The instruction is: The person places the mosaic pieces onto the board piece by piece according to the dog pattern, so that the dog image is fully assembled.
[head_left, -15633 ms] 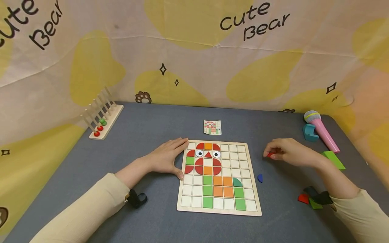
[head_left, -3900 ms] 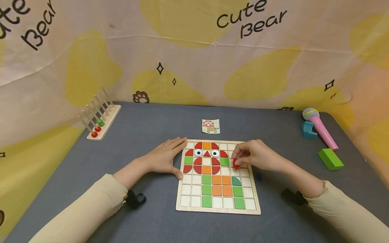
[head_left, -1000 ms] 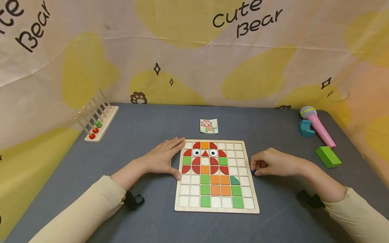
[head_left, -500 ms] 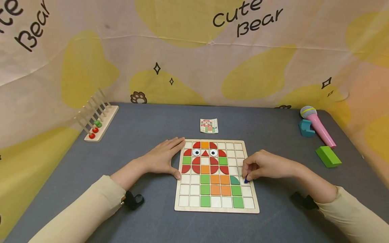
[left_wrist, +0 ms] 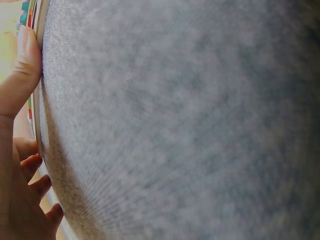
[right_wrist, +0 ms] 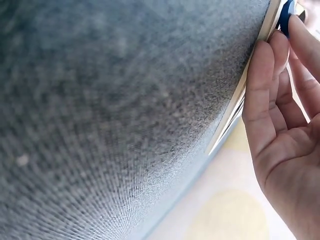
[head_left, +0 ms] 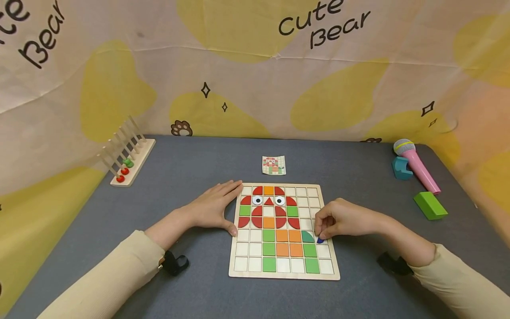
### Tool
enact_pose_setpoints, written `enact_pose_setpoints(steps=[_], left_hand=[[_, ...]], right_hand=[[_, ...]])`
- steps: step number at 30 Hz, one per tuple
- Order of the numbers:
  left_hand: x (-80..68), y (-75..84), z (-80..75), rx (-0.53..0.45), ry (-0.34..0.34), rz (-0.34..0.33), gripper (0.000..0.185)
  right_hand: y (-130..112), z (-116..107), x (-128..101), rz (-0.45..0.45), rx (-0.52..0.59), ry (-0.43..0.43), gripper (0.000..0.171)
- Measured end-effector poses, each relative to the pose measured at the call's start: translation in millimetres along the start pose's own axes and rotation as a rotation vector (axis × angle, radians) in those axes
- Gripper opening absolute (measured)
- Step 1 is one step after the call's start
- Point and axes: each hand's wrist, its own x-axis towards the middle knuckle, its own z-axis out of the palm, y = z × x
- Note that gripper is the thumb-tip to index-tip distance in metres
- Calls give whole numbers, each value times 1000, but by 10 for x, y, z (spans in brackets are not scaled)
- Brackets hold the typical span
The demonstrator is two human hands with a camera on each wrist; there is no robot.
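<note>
A wooden grid board (head_left: 279, 278) lies on the table, holding red, orange and green tiles and two round eye pieces (head_left: 257, 200). My left hand (head_left: 211, 208) rests along the board's left edge with fingers and thumb spread. Over the right column, my right hand (head_left: 344, 217) pinches a small blue half-round tile (head_left: 320, 241) between thumb and fingers. That blue tile (right_wrist: 285, 19) shows tilted up in the right wrist view, close over the board's edge. Just left of it sits a dark green quarter-round tile (head_left: 307, 236).
A picture card (head_left: 274, 165) lies behind the board. At the back left stands a pegged wooden rack (head_left: 137, 166) with red and green beads. To the right are a pink toy microphone (head_left: 423, 170), a teal block (head_left: 401, 169) and a green block (head_left: 431, 206).
My right hand placed red and green tiles on the board's right side earlier, then took the blue tile from the table and brought it left over the board. The left hand stays put.
</note>
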Motion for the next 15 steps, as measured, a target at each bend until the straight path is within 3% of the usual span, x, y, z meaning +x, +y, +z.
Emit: enact_pose_setpoints(steps=[11, 15], left_hand=[[-3, 17, -9, -1, 0, 0, 126], [-11, 23, -5, -8, -3, 3, 125]], right_hand=[[4, 3, 3, 2, 3, 13, 6], [-5, -8, -17, 20, 2, 81, 14]])
